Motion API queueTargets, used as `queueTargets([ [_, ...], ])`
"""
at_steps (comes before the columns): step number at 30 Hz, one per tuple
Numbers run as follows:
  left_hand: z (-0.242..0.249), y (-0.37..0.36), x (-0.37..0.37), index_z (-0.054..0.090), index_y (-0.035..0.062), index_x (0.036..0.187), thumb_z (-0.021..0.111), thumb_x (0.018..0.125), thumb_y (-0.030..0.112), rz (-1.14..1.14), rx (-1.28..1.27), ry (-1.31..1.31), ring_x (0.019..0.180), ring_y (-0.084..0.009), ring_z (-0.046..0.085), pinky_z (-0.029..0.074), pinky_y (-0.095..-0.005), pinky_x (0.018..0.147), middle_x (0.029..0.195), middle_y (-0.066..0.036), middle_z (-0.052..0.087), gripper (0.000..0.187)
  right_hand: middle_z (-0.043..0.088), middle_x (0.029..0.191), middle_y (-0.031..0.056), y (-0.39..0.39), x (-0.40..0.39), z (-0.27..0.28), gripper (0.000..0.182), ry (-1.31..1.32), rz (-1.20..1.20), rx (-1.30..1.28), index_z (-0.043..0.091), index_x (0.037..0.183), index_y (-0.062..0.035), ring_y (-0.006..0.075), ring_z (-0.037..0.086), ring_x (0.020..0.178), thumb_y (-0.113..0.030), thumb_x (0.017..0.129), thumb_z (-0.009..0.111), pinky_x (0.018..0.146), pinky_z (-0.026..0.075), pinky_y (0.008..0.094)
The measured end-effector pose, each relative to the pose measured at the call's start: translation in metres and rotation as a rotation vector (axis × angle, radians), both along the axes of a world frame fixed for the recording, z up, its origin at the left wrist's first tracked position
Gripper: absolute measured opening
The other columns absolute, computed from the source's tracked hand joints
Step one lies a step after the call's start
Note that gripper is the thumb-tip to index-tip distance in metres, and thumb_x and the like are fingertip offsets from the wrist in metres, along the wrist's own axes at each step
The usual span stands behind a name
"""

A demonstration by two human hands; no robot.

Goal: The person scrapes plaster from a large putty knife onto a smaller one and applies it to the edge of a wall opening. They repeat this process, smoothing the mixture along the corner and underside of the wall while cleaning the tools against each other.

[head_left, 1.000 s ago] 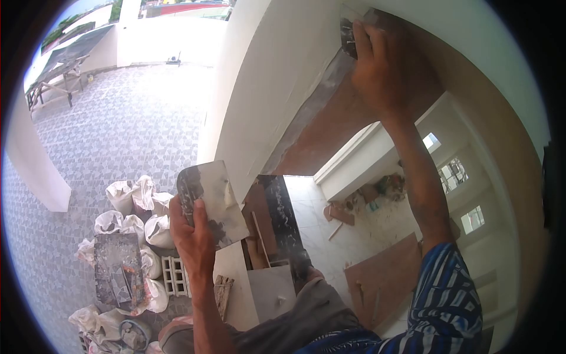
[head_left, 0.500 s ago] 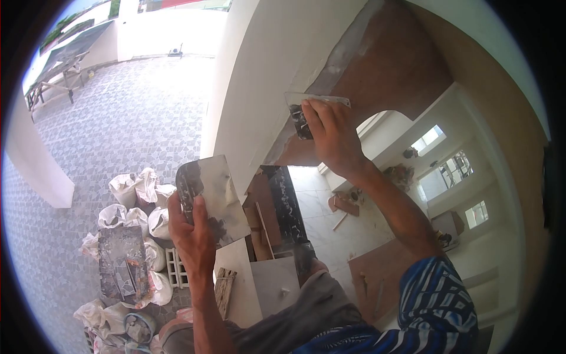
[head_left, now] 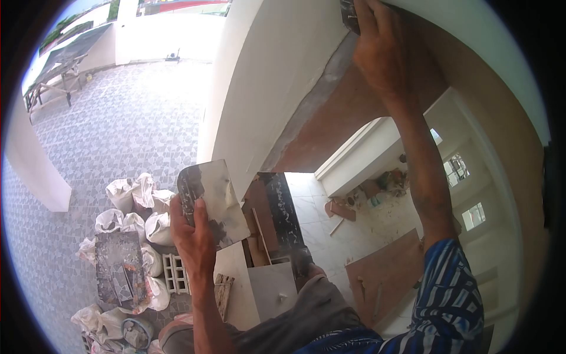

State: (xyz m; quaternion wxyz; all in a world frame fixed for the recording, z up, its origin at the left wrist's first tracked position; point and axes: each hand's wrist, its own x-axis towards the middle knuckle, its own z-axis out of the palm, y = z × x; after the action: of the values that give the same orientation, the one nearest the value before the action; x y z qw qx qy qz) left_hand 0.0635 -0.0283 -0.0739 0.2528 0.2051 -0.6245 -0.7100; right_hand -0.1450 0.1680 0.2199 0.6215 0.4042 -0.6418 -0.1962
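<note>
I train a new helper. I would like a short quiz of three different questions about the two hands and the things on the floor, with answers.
1. Choose: the left hand holds
A) a brush
B) a smeared flat plate
C) a rope

2. True or false: the right hand is raised toward the top of the view.

3. Fill in: the hollow block lies beside white ____.

Key: 1 B; 2 true; 3 sacks

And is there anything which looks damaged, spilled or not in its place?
Yes: loose debris is scattered over the pale tiled floor indoors, with a reddish piece nearby. It looks untidy against the smooth, light tiles.
</note>
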Motion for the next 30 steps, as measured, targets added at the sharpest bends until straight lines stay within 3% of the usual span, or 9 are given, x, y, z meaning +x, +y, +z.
queueTargets([
  [2,-0.008,-0.004,-0.002,0.055,-0.0064,0.133,0.058,0.106,0.021,0.007,-0.054,0.002,0.091,-0.0167,0.061,0.052,-0.0308,0.08,0.111,-0.014,0.066,0.039,0.059,0.127,0.0205,-0.003,0.007,-0.01,0.044,-0.049,-0.033,-0.023,0.058,0.134,0.0073,0.0384,0.06,0.114,0.007,0.09,0.059,0.099,0.049,0.0494],
  [5,-0.011,-0.005,-0.005,0.054,-0.005,0.135,0.059,0.106,0.021,0.015,0.028,0.005,0.087,-0.0147,0.061,0.053,-0.0293,0.075,0.109,-0.012,0.067,0.039,0.059,0.128,0.0115,0.005,-0.003,-0.046,0.055,-0.112,-0.02,-0.016,0.061,0.138,-0.0047,0.0318,0.059,0.117,0.007,0.085,0.062,0.1,0.048,0.0449],
  [9,-0.005,-0.007,-0.002,0.054,-0.0044,0.136,0.059,0.106,0.021,-0.005,0.079,0.011,0.083,-0.0119,0.06,0.053,-0.0272,0.069,0.106,-0.009,0.066,0.04,0.067,0.123,0.0094,0.006,-0.016,-0.116,0.026,-0.168,0.121,-0.139,0.067,0.122,-0.0033,0.0319,0.062,0.111,-0.014,0.1,0.058,0.094,0.047,0.0468],
  [12,0.002,-0.006,-0.001,0.055,-0.004,0.136,0.059,0.106,0.021,-0.024,0.117,0.002,0.081,-0.0105,0.06,0.053,-0.0268,0.067,0.105,-0.008,0.066,0.039,0.059,0.135,0.0147,0.01,-0.002,-0.159,0.047,-0.205,0.01,-0.05,0.061,0.139,0.0016,0.0319,0.058,0.12,-0.003,0.092,0.059,0.101,0.045,0.0477],
  [16,-0.005,-0.007,-0.002,0.056,-0.0033,0.134,0.059,0.106,0.02,0.012,0.049,0.004,0.08,-0.0102,0.06,0.053,-0.0274,0.067,0.103,-0.008,0.066,0.037,0.057,0.139,0.0183,0.014,0.005,-0.199,0.047,-0.296,-0.016,-0.002,0.059,0.14,0.004,0.0323,0.057,0.124,-0.005,0.094,0.059,0.103,0.044,0.049],
  [20,0.001,-0.006,0.0,0.056,-0.0034,0.133,0.059,0.106,0.02,-0.028,0.067,-0.024,0.083,-0.0116,0.06,0.053,-0.0287,0.07,0.103,-0.009,0.066,0.036,0.058,0.132,0.0193,0.02,0.025,-0.205,0.044,-0.49,0.043,0.068,0.06,0.134,0.0083,0.033,0.057,0.117,-0.005,0.093,0.062,0.098,0.046,0.0487],
  [23,-0.009,-0.005,-0.002,0.056,-0.0048,0.133,0.059,0.105,0.019,0.018,-0.004,0.052,0.088,-0.0135,0.061,0.053,-0.0299,0.074,0.106,-0.01,0.066,0.037,0.058,0.132,0.0195,0.025,0.039,-0.168,0.045,-0.471,0.129,0.076,0.06,0.133,0.0091,0.0343,0.058,0.116,-0.003,0.09,0.064,0.099,0.046,0.0499],
  [25,-0.003,-0.007,0.0,0.055,-0.0059,0.133,0.059,0.105,0.02,-0.009,0.018,0.019,0.09,-0.0143,0.061,0.053,-0.03,0.076,0.108,-0.011,0.066,0.038,0.058,0.13,0.019,0.029,0.032,-0.13,0.049,-0.335,0.143,0.011,0.06,0.134,0.0062,0.0379,0.059,0.115,0.003,0.085,0.064,0.099,0.046,0.0503],
  [30,-0.01,-0.003,-0.002,0.055,-0.006,0.133,0.06,0.105,0.02,0.033,-0.018,-0.023,0.093,-0.015,0.061,0.053,-0.0304,0.078,0.111,-0.012,0.066,0.039,0.058,0.132,0.0127,0.027,0.003,-0.091,0.062,-0.138,0.067,-0.044,0.059,0.138,0.001,0.0337,0.058,0.118,0.013,0.078,0.064,0.1,0.049,0.0456],
])
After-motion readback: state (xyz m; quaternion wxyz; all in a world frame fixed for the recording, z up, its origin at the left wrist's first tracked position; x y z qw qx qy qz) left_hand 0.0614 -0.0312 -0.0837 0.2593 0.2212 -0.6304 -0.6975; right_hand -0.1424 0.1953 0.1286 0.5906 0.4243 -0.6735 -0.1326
